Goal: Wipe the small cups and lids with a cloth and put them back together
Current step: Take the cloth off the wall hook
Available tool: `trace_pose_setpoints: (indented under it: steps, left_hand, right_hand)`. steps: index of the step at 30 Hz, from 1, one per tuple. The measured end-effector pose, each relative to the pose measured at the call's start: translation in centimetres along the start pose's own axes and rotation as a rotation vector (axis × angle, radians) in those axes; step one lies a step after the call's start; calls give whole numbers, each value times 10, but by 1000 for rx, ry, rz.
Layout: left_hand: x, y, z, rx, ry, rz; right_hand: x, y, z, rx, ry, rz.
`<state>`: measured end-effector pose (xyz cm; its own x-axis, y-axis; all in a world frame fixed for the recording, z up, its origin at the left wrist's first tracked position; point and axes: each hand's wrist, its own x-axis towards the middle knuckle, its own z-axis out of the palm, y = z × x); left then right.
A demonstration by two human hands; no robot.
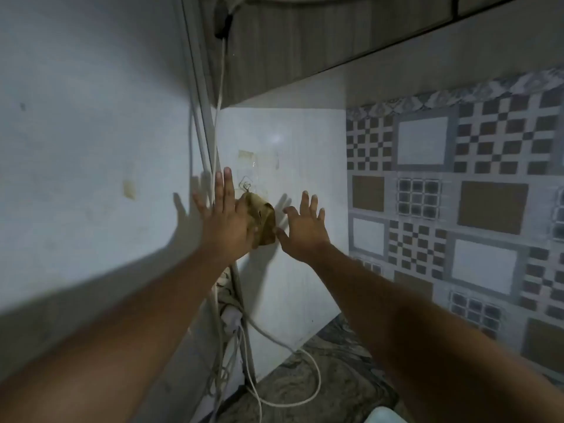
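A crumpled yellow-brown cloth (262, 219) hangs on the white wall from a clear adhesive hook (246, 186). My left hand (227, 218) is raised flat against the wall with its fingers spread. Its thumb side overlaps the cloth's left edge, and no fingers are closed around the cloth. My right hand (305, 230) is just right of the cloth, fingers apart and empty, with its thumb tip near the cloth's lower right corner. No cups or lids are in view.
White cables (283, 401) and a power strip (232, 320) hang below the cloth, down to a dark marbled counter (338, 377). Patterned tiles (457, 209) cover the right wall. A cabinet (305, 47) overhangs above. A pale rounded object (386, 416) shows at the bottom edge.
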<state>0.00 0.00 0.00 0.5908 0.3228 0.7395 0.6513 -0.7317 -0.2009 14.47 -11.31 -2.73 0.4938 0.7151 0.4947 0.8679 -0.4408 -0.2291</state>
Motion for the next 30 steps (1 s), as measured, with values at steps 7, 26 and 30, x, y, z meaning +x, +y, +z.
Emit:
trace_pose_setpoints:
  steps: [7, 26, 30]
  left_hand:
    - [16, -5, 15, 122, 17, -16]
    - [50, -19, -29, 48, 76, 24]
    - [45, -15, -44, 42, 96, 73]
  right_hand:
    - [29, -13, 24, 285, 11, 75]
    - [27, -9, -29, 675, 353, 91]
    - [8, 6, -33, 713, 314, 7]
